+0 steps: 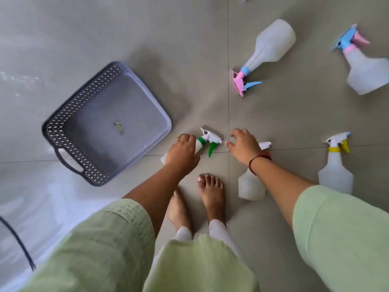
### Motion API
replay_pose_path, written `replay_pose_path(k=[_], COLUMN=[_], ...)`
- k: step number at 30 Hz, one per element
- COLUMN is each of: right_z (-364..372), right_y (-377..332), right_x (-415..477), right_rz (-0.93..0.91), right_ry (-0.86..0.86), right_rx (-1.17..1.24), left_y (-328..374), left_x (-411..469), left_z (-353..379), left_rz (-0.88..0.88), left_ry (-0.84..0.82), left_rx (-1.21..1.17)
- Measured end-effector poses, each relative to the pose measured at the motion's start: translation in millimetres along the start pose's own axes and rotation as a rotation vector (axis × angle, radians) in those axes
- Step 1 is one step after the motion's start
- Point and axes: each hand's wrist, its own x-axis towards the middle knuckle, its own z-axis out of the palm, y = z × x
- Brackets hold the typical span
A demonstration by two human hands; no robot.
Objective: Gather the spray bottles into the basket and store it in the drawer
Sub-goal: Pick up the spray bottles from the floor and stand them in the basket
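A grey lattice-walled basket (63, 121) lies on the tiled floor at the left with no bottle in it. My left hand (182, 151) is closed around the body of a white spray bottle with a green trigger (207, 142), just right of the basket. My right hand (244, 147) hovers with fingers spread over a second white bottle (250, 186) whose nozzle pokes out past the wrist. More bottles lie around: one with a pink and blue head (271, 45), one with a blue and pink head (366, 70) at the far right, one with a yellow trigger (335, 173).
My bare feet (210, 197) stand just below the hands, between the two nearest bottles. A dark cable (19, 242) curves across the bottom left over a glossy white area. Grey floor tiles stretch beyond the basket.
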Motion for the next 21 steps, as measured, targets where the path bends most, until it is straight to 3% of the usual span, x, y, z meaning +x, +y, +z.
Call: replay_pose_path(k=[7,13,21], right_z=[35.9,41.0,-22.5], right_y=[-23.6,-34.4,-60.0], right_x=[48.6,69.2,25.5], right_rz=[-0.067,-0.144,-0.145], right_ry=[-0.066,-0.101,0.02], right_rx=[0.009,-0.095,-0.005], left_y=[-0.1,-3.1,20.5], left_x=[59.6,78.3,29.8], left_z=[21.2,32.2,-19.6], left_rz=[-0.12,-0.083,-0.137], left_ry=[-0.046,-0.043,0.085], left_rx=[0.028,0.083,-0.192])
